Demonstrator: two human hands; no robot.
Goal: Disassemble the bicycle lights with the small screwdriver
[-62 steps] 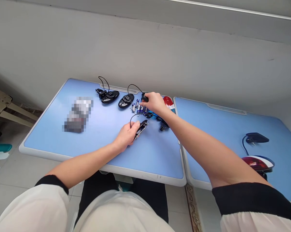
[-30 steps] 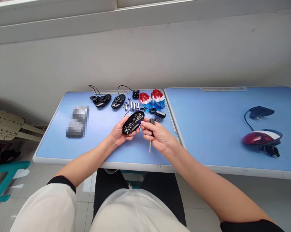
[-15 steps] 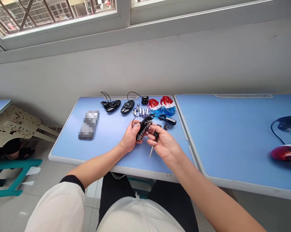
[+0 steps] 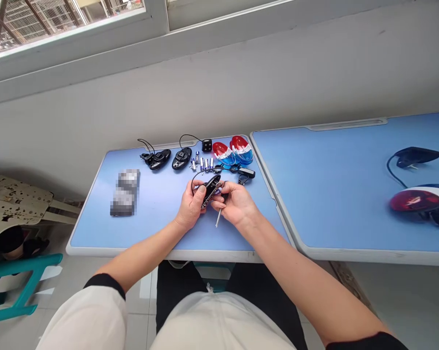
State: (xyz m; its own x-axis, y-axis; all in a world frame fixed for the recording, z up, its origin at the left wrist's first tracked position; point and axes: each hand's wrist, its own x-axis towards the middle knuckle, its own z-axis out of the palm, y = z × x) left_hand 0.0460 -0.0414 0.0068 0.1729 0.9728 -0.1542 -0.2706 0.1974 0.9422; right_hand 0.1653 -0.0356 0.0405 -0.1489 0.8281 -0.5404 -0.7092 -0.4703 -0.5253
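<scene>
Over the blue desk, my left hand (image 4: 190,206) is closed round a black oval housing (image 4: 211,188), tilted on its edge with its open inner side towards the right. A thin black cable curves from the housing to the small black parts behind it. My right hand (image 4: 237,203) holds a screwdriver (image 4: 218,218) in its curled fingers, the metal shaft pointing down towards me. Its thumb and forefinger are at the right edge of the housing; whatever they pinch there is too small to make out.
Behind my hands lie several batteries (image 4: 206,165), red-and-blue covers (image 4: 241,149), two black housings (image 4: 182,158) and a black button box (image 4: 206,145). A blurred item (image 4: 125,192) lies left. The right desk (image 4: 336,194) bears a red-and-white device (image 4: 416,200).
The view has turned, so the desks appear shifted left. The housing is now tilted more steeply in my left hand. My right hand keeps the screwdriver and stays beside the housing.
</scene>
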